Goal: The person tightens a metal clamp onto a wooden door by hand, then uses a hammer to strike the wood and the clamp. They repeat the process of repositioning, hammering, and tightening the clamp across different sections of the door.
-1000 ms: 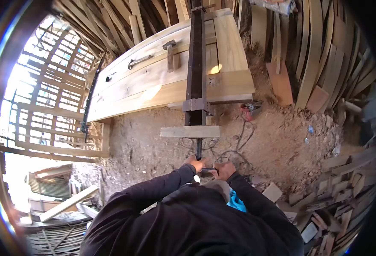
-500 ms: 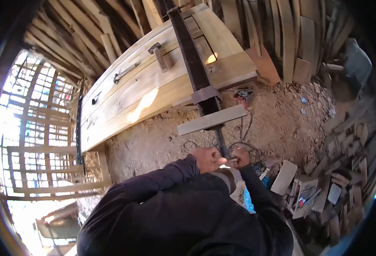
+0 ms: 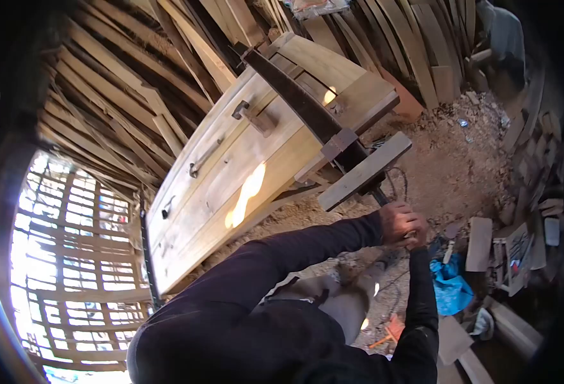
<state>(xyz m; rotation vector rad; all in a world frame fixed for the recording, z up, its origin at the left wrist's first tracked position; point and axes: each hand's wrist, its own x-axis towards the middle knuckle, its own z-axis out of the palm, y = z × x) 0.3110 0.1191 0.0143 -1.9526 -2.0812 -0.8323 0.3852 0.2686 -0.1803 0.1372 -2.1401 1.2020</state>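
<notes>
A long dark metal bar clamp [image 3: 301,102] lies across a pale wooden panel [image 3: 231,160] made of joined boards. Between the clamp's near end and the panel edge is a loose wooden block [image 3: 366,171]. My left hand [image 3: 397,221] is closed round the end of the clamp's screw, on its handle. Right against it, my right hand [image 3: 417,234] is also closed at the handle, which the fingers mostly hide. On the panel rest a hammer [image 3: 256,120] and a slim metal tool [image 3: 205,158].
Stacked planks [image 3: 116,121] lean behind the panel. A lattice wall [image 3: 80,256] stands at the left. Wood shavings cover the ground [image 3: 448,160]. A blue plastic bag [image 3: 449,288], an orange object [image 3: 394,328] and wood offcuts [image 3: 479,243] lie at the right.
My hands have come together at the handle, where before they were a little apart. The view has shifted and turned, so the panel and clamp appear more tilted.
</notes>
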